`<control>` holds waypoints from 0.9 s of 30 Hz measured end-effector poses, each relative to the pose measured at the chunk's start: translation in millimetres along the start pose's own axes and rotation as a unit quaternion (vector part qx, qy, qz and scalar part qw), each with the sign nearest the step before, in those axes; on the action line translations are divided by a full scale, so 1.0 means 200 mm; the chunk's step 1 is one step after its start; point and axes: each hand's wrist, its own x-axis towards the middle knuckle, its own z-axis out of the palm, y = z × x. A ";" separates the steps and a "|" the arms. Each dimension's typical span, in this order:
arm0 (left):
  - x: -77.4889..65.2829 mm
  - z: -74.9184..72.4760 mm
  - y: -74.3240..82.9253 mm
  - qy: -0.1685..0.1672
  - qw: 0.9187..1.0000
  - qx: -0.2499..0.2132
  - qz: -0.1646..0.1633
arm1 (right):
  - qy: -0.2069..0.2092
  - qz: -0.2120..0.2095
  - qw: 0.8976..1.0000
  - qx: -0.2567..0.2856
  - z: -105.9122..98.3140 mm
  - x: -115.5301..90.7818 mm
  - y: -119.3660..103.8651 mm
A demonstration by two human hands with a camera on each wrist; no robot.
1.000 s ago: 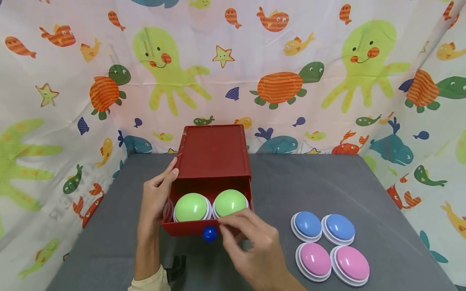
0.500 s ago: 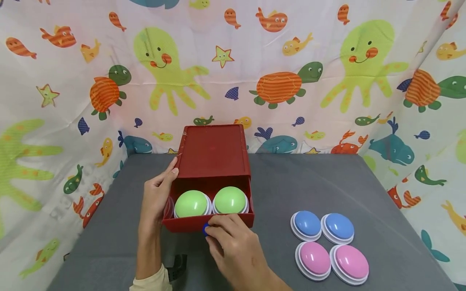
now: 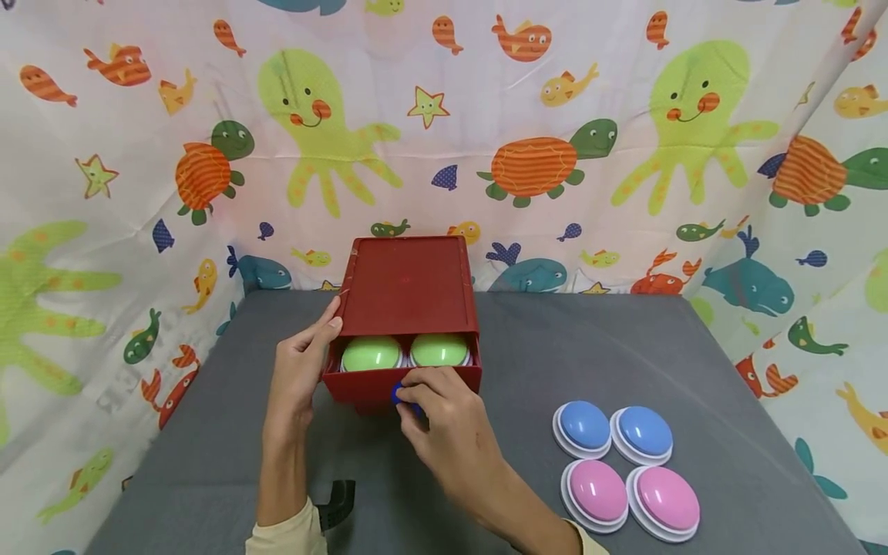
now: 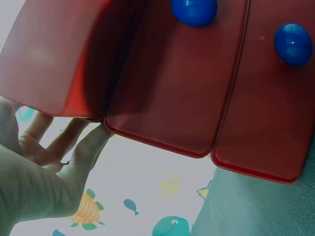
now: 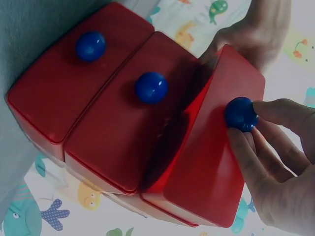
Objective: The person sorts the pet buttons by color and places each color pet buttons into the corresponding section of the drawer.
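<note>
A small red drawer cabinet [image 3: 408, 285] stands at the back middle of the table. Its top drawer [image 3: 368, 384] is partly pulled out, and two green dome buttons [image 3: 372, 354] with white bases show side by side inside. My right hand [image 3: 447, 439] pinches the drawer's round blue knob [image 5: 241, 114] between thumb and fingers. Against the cabinet's left side, near the upper front edge, rests my left hand [image 3: 300, 366] with fingers fairly straight. Two lower drawers, each with a blue knob [image 5: 151, 87], appear closed in the right wrist view.
Two blue dome buttons [image 3: 585, 425] and two pink ones [image 3: 599, 493] sit grouped on the grey table [image 3: 541, 347] to the right. A curtain printed with sea animals [image 3: 444, 169] hangs behind and along the sides.
My right hand has taken hold of the blue knob and moved forward with it. The top drawer has slid further into the cabinet, covering more of the green buttons. My left hand stays put.
</note>
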 end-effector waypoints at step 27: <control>-0.01 -0.03 0.00 0.023 0.997 -0.070 -0.014 | 0.004 0.059 0.998 0.027 0.11 0.13 0.11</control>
